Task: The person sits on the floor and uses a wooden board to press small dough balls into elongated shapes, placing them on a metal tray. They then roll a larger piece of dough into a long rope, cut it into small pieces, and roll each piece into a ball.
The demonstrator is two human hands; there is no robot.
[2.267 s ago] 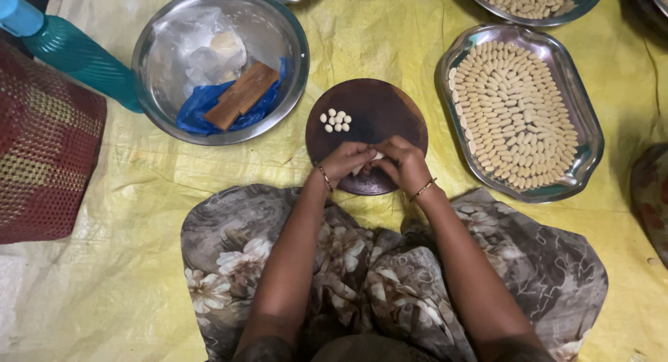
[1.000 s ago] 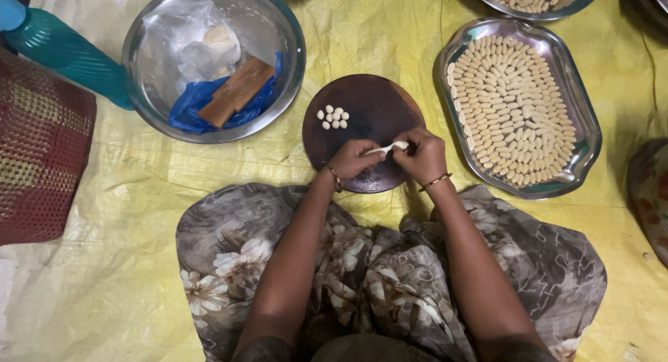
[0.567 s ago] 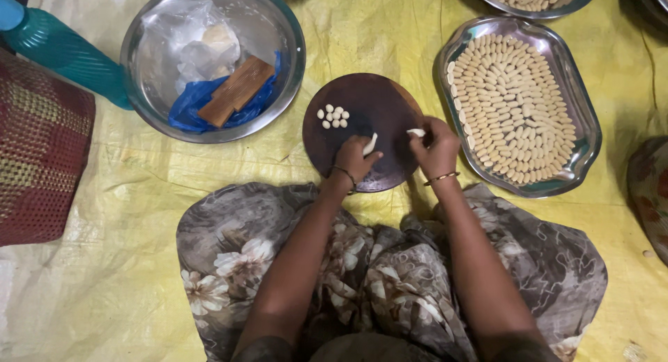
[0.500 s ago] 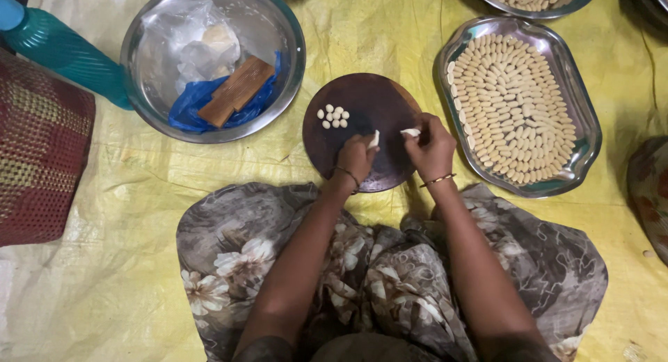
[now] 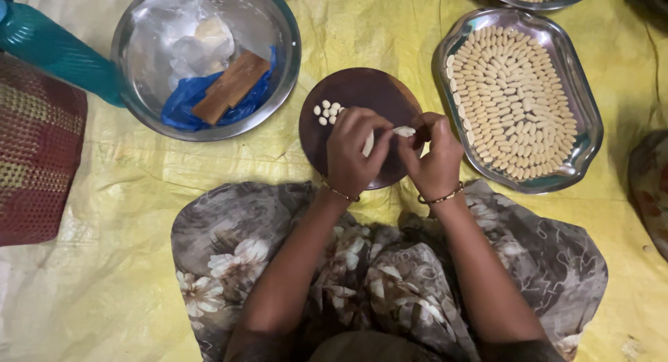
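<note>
Two hands meet over the round dark board point(image 5: 362, 90): left hand point(image 5: 353, 153) and right hand point(image 5: 433, 153) each pinch a dough piece point(image 5: 404, 131), right's lying crosswise.

Home floor: yellow mat point(image 5: 104, 195), steel trays point(image 5: 584, 111).

yellow sheet point(image 5: 348, 28) carries steel bowl point(image 5: 278, 90), round board point(image 5: 362, 90), tray point(image 5: 584, 111).

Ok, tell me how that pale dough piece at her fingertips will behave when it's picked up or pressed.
The dough piece looks soft: it probably dents or stretches under the right hand. Being tiny, it is likely very light. It may stick slightly to fingers, though the pieces on the round board sit apart, so perhaps not much.
</note>
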